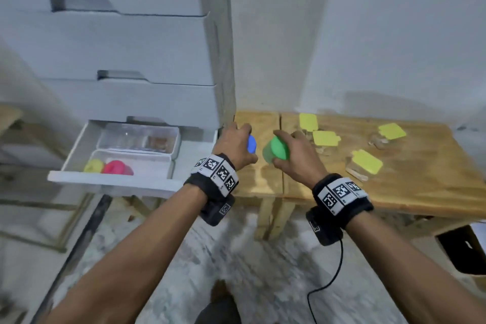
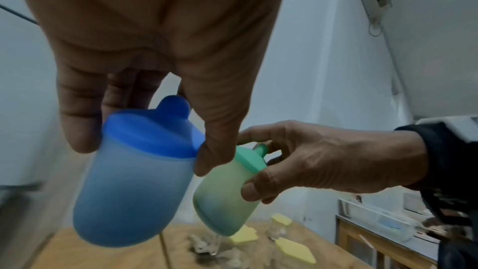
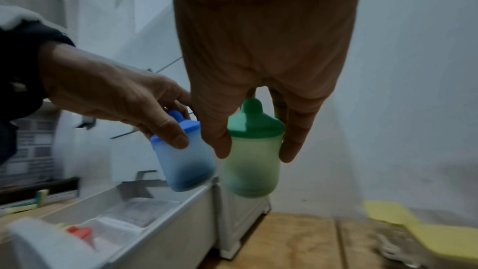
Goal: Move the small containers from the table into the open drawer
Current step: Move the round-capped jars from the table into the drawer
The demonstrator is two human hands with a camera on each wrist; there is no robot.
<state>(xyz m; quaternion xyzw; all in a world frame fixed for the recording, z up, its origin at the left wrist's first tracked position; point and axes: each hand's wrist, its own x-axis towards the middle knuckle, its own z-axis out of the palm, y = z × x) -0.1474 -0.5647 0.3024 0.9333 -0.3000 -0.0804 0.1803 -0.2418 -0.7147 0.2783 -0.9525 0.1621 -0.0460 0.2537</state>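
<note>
My left hand (image 1: pixel 236 146) grips a small blue container (image 1: pixel 251 143) with a blue lid (image 2: pixel 152 130), held above the left end of the wooden table (image 1: pixel 420 187). My right hand (image 1: pixel 292 151) grips a green container (image 1: pixel 276 150) with a green spouted lid (image 3: pixel 252 120), just right of the blue one (image 3: pixel 185 163). Both are lifted off the table, as the green container (image 2: pixel 225 199) shows in the left wrist view. The open white drawer (image 1: pixel 110 179) lies to the left and holds a yellow container (image 1: pixel 93 166) and a red container (image 1: pixel 117 168).
Several clear jars with yellow lids (image 1: pixel 366 162) stand on the table to the right. A clear plastic tray (image 1: pixel 139 139) sits at the back of the drawer. The white drawer cabinet (image 1: pixel 131 47) rises behind it, with shut drawers above. A black cable (image 1: pixel 331 279) hangs from my right wrist.
</note>
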